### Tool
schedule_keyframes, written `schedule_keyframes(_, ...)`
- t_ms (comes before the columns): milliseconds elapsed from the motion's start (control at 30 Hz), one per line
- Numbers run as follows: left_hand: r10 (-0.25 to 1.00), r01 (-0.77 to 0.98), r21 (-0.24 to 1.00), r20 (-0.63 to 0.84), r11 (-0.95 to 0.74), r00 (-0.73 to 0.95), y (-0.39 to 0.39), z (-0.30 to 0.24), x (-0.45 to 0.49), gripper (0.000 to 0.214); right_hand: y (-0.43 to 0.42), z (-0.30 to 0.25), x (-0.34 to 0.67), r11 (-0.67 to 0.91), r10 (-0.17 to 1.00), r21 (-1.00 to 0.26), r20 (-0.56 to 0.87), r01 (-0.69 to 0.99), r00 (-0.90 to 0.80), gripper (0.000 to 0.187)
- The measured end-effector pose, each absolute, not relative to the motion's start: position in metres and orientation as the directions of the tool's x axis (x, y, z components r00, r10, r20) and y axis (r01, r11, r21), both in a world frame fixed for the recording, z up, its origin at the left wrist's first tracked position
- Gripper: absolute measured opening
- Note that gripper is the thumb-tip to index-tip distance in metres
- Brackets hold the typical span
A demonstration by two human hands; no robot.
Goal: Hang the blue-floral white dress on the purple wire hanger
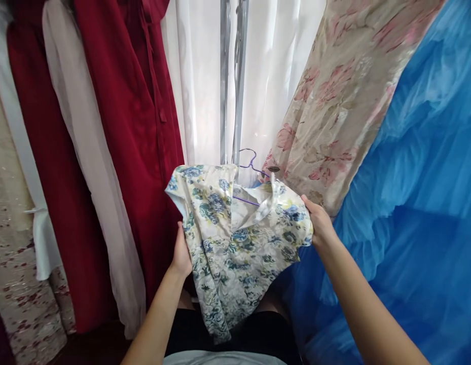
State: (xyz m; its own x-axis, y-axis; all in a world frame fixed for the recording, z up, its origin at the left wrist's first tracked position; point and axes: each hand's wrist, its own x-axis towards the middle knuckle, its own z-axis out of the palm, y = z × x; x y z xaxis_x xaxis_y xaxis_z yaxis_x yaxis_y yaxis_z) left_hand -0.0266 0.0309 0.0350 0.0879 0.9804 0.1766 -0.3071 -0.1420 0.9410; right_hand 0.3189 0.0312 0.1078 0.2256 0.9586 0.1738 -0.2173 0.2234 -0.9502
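Note:
A white dress with blue and green flowers (254, 253) hangs in front of me on a thin purple hanger (251, 165), whose hook sticks up above the neckline. My left hand (182, 253) grips the garment's side below the left sleeve opening, its fingers mostly hidden behind the cloth. At the opposite shoulder, my right hand (319, 220) pinches the sleeve edge between thumb and fingers. The neckline gapes open, and part of the hanger bar shows inside it. The lower end of the cloth droops over my lap.
Dark red gowns (124, 126) and a pale sheer garment (83, 111) hang at the left. White curtains (201, 76) fill the back. A beige floral fabric (334, 111) and a ruffled blue tulle gown (421, 203) hang close by on the right.

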Motion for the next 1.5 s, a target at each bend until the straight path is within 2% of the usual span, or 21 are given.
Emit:
schedule_keyframes(133, 0.989, -0.389, 0.915, 0.064, -0.111, -0.132, 0.017, -0.006, -0.038, 0.062, 0.038, 0.112, 0.302, 0.163, 0.986, -0.966, 0.151, -0.199, 0.072, 0.039)
schedule_keyframes(200, 0.985, -0.376, 0.921, 0.037, -0.1, -0.17, 0.005, -0.022, -0.034, 0.058, 0.032, 0.109, 0.298, 0.146, 0.989, -0.969, 0.14, -0.2, 0.041, 0.039)
schedule_keyframes(333, 0.995, -0.343, 0.936, 0.055, -0.08, -0.082, -0.019, -0.039, -0.017, 0.056, 0.026, 0.104, 0.296, 0.147, 0.989, -0.964, 0.136, -0.223, 0.064, 0.04)
schedule_keyframes(500, 0.992, -0.266, 0.959, 0.077, -0.102, -0.102, -0.033, -0.034, -0.012, 0.056, 0.034, 0.117, 0.304, 0.172, 0.984, -0.952, 0.155, -0.254, 0.087, 0.034)
schedule_keyframes(700, 0.997, -0.145, 0.987, 0.078, -0.074, 0.022, -0.046, -0.036, -0.007, 0.055, 0.035, 0.125, 0.331, 0.085, 0.996, -0.991, 0.089, -0.106, -0.033, 0.034)
schedule_keyframes(767, 0.997, -0.13, 0.989, 0.07, -0.064, 0.042, -0.047, -0.044, -0.004, 0.056, 0.034, 0.116, 0.333, 0.117, 0.993, -0.992, 0.116, -0.047, 0.029, 0.037)
schedule_keyframes(800, 0.996, -0.124, 0.991, 0.067, -0.059, 0.058, -0.047, -0.048, -0.003, 0.057, 0.033, 0.107, 0.33, 0.171, 0.977, -0.985, 0.169, -0.003, 0.129, 0.038)
schedule_keyframes(833, 0.995, -0.119, 0.991, 0.068, -0.059, 0.075, -0.045, -0.053, -0.003, 0.058, 0.029, 0.095, 0.325, 0.248, 0.927, -0.967, 0.254, 0.058, 0.277, 0.039)
schedule_keyframes(867, 0.993, -0.113, 0.992, 0.074, -0.064, 0.087, -0.043, -0.058, -0.003, 0.06, 0.024, 0.08, 0.316, 0.331, 0.819, -0.933, 0.357, 0.137, 0.45, 0.04)
schedule_keyframes(900, 0.992, -0.104, 0.992, 0.083, -0.074, 0.092, -0.041, -0.062, -0.003, 0.061, 0.018, 0.063, 0.304, 0.398, 0.653, -0.889, 0.449, 0.229, 0.61, 0.041)
schedule_keyframes(933, 0.991, -0.095, 0.992, 0.095, -0.087, 0.09, -0.039, -0.066, -0.003, 0.063, 0.009, 0.044, 0.288, 0.442, 0.466, -0.84, 0.515, 0.315, 0.72, 0.043)
schedule_keyframes(967, 0.991, -0.086, 0.991, 0.108, -0.101, 0.08, -0.037, -0.07, -0.003, 0.064, 0.001, 0.024, 0.27, 0.461, 0.342, -0.816, 0.525, 0.348, 0.779, 0.039)
schedule_keyframes(1000, 0.991, -0.078, 0.99, 0.119, -0.114, 0.068, -0.035, -0.073, -0.003, 0.065, -0.008, 0.004, 0.251, 0.468, 0.314, -0.816, 0.514, 0.34, 0.798, 0.031)
schedule_keyframes(1033, 0.99, -0.07, 0.99, 0.128, -0.124, 0.066, -0.033, -0.075, -0.003, 0.064, -0.016, -0.015, 0.23, 0.476, 0.371, -0.829, 0.491, 0.292, 0.788, 0.024)
schedule_keyframes(1067, 0.987, -0.062, 0.989, 0.139, -0.135, 0.077, -0.033, -0.077, -0.003, 0.062, -0.022, -0.03, 0.211, 0.473, 0.53, -0.852, 0.48, 0.226, 0.699, 0.023)
schedule_keyframes(1100, 0.984, -0.055, 0.988, 0.151, -0.147, 0.092, -0.032, -0.078, -0.003, 0.06, -0.027, -0.042, 0.193, 0.44, 0.742, -0.883, 0.461, 0.166, 0.486, 0.029)
schedule_keyframes(1133, 0.981, -0.047, 0.986, 0.165, -0.161, 0.104, -0.032, -0.079, -0.003, 0.056, -0.03, -0.049, 0.179, 0.383, 0.881, -0.917, 0.398, 0.11, 0.256, 0.032)
schedule_keyframes(1167, 0.978, -0.038, 0.984, 0.177, -0.174, 0.112, -0.032, -0.079, -0.004, 0.053, -0.032, -0.053, 0.168, 0.334, 0.938, -0.938, 0.34, 0.089, 0.063, 0.036)
schedule_keyframes(1233, 0.976, -0.017, 0.982, 0.19, -0.189, 0.104, -0.032, -0.08, -0.007, 0.05, -0.032, -0.051, 0.159, 0.295, 0.952, -0.951, 0.284, 0.096, -0.115, 0.04)
schedule_keyframes(1333, 0.981, 0.0, 0.984, 0.18, -0.18, 0.074, -0.032, -0.084, -0.012, 0.048, -0.03, -0.043, 0.168, 0.316, 0.946, -0.942, 0.303, 0.112, -0.114, 0.041)
schedule_keyframes(1500, 0.991, -0.039, 0.993, 0.113, -0.116, -0.073, -0.03, -0.09, -0.013, 0.047, -0.034, -0.04, 0.188, 0.225, 0.974, -0.974, 0.225, -0.034, -0.004, 0.036)
